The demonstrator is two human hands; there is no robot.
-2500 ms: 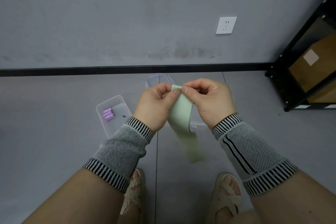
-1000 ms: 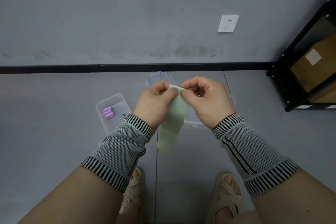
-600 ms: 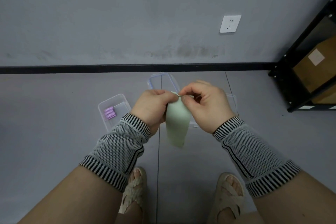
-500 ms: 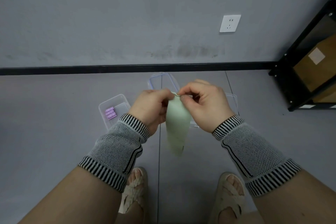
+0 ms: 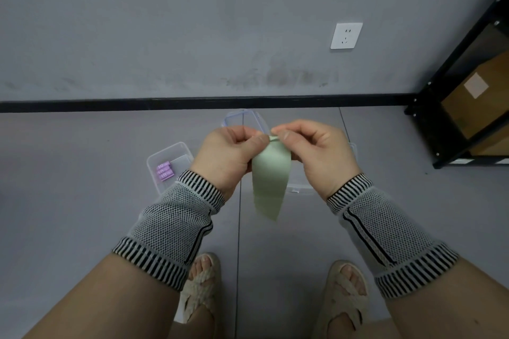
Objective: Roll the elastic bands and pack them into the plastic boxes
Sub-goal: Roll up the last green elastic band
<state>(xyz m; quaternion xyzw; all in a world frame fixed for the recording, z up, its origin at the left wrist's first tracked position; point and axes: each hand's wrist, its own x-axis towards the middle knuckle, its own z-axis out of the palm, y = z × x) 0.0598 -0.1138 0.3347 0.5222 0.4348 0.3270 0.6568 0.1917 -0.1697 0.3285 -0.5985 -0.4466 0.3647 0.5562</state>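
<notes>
At mid-frame the left hand point(image 5: 230, 155) and right hand point(image 5: 316, 153), wrists in knitted mesh sleeves, pinch the top edge of a pale green elastic band point(image 5: 270, 181) hanging limp. Beyond, clear plastic boxes point(image 5: 165, 155) sit on the floor.

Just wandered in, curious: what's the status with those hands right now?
Both hands, left and right, grip the green elastic band's top end. Rest hangs loose, unrolled. Purple rolls sit in plastic box. Nothing in the way.
</notes>
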